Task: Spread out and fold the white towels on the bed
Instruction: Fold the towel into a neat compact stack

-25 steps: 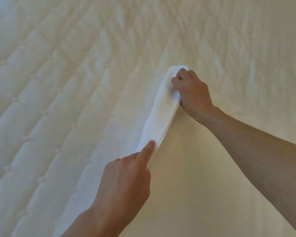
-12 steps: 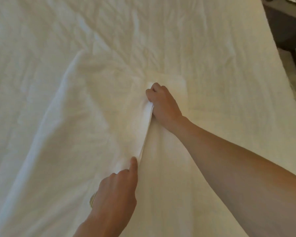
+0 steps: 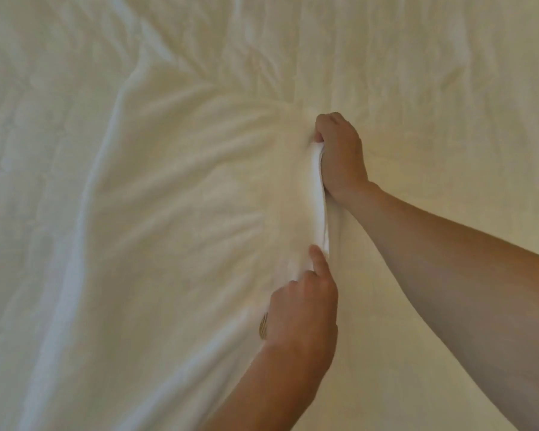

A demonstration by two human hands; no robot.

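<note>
On the bed (image 3: 448, 82), the white towel (image 3: 184, 197) lies wrinkled; the right hand (image 3: 339, 154) grips its raised edge, and the left hand (image 3: 302, 306) pinches the near end.

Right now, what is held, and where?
The white towel, along one gathered edge: right hand grips the far end, left hand pinches the near end.
</note>
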